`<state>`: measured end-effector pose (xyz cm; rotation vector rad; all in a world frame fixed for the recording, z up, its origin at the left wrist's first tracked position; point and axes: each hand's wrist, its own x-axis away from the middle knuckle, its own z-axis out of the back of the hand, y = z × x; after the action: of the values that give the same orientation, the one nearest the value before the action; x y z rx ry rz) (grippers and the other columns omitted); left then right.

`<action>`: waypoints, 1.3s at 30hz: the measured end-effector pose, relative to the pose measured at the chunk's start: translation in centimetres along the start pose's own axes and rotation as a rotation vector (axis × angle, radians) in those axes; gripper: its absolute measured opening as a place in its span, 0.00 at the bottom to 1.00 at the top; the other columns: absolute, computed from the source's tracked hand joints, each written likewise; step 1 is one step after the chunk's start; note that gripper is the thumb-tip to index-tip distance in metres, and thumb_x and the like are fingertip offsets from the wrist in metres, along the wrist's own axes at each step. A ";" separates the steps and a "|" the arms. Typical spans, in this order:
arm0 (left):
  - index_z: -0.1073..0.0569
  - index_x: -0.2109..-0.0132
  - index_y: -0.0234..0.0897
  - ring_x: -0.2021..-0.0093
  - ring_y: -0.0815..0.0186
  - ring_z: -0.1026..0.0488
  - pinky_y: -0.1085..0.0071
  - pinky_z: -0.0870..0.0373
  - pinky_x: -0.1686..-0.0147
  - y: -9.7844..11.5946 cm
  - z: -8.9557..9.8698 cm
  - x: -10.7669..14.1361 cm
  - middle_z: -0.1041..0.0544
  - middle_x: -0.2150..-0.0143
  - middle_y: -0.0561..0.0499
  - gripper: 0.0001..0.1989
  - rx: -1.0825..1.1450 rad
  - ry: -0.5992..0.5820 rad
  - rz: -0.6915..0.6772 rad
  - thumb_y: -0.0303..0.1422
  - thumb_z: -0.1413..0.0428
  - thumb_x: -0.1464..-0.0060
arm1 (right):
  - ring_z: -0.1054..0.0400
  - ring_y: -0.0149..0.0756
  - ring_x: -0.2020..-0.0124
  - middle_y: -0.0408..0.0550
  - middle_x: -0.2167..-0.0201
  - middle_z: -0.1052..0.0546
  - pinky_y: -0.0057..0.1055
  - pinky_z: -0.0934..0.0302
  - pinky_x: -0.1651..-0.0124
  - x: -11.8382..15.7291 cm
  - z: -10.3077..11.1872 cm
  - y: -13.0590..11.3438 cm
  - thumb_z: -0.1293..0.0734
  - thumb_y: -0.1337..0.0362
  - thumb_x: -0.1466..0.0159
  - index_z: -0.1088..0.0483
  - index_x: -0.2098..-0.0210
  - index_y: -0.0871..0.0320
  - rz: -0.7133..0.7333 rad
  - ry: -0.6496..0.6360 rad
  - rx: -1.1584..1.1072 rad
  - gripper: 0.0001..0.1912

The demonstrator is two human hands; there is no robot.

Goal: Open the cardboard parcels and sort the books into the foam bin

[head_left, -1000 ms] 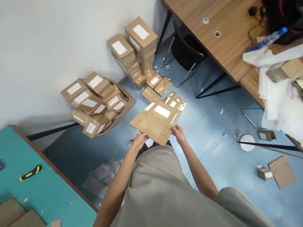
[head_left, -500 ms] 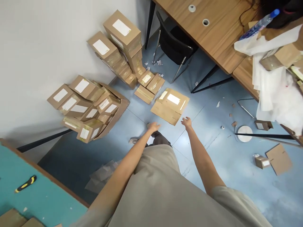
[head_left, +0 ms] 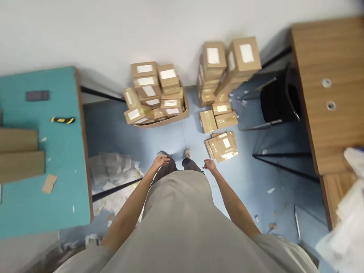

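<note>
My left hand (head_left: pixel 161 161) hangs over my left leg with its fingers apart and nothing in them. My right hand (head_left: pixel 209 165) is beside my other leg, empty, its fingers loosely bent and apart. Closest to the right hand is a small pile of flattened cardboard boxes (head_left: pixel 222 146) on the floor, with white labels and shiny tape on top. The hand does not touch it. Beyond the pile are taped boxes (head_left: pixel 208 121) on the floor.
Labelled boxes fill a large open carton (head_left: pixel 186 110) by the wall, near tall box stacks (head_left: pixel 214 70). A teal table (head_left: pixel 65 144) with a utility knife (head_left: pixel 63 120) stands left. At right are a black chair (head_left: pixel 278 98) and wooden desk (head_left: pixel 315 125). Packing sheets (head_left: pixel 110 167) lie on the floor.
The view has swung left, bringing more of the teal table into sight. The flattened cardboard, earlier just ahead of my hands, now shows on the floor pile at right. Both hands have drawn closer to my body.
</note>
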<state>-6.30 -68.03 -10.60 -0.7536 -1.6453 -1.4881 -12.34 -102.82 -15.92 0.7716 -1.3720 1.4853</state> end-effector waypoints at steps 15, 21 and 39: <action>0.18 0.55 0.36 0.64 0.61 0.17 0.62 0.24 0.50 -1.9 15.5 7.8 0.13 0.57 0.40 0.15 0.827 0.360 -0.253 0.26 0.36 0.53 | 0.19 0.37 0.66 0.42 0.73 0.19 0.31 0.28 0.58 7.7 -31.1 -16.1 0.30 0.58 0.46 0.25 0.52 0.56 0.499 -0.686 0.764 0.22; 0.17 0.54 0.33 0.62 0.57 0.17 0.59 0.25 0.49 -3.3 22.8 9.0 0.13 0.55 0.36 0.15 0.904 0.334 -0.295 0.27 0.35 0.50 | 0.19 0.41 0.68 0.36 0.81 0.28 0.34 0.30 0.59 14.0 -42.4 -13.7 0.27 0.49 0.45 0.25 0.52 0.57 0.573 -0.832 0.870 0.26; 0.21 0.44 0.33 0.56 0.61 0.15 0.63 0.22 0.48 -6.1 41.9 11.7 0.14 0.48 0.36 0.16 1.129 0.587 -0.452 0.30 0.44 0.36 | 0.20 0.41 0.66 0.38 0.78 0.26 0.38 0.29 0.55 24.4 -72.3 -8.0 0.26 0.45 0.42 0.22 0.52 0.56 0.541 -1.100 1.221 0.26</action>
<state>-24.08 -28.35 -4.40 0.6408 -1.8458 -0.6746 -3.34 -27.69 -3.42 2.3808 -1.3118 2.5232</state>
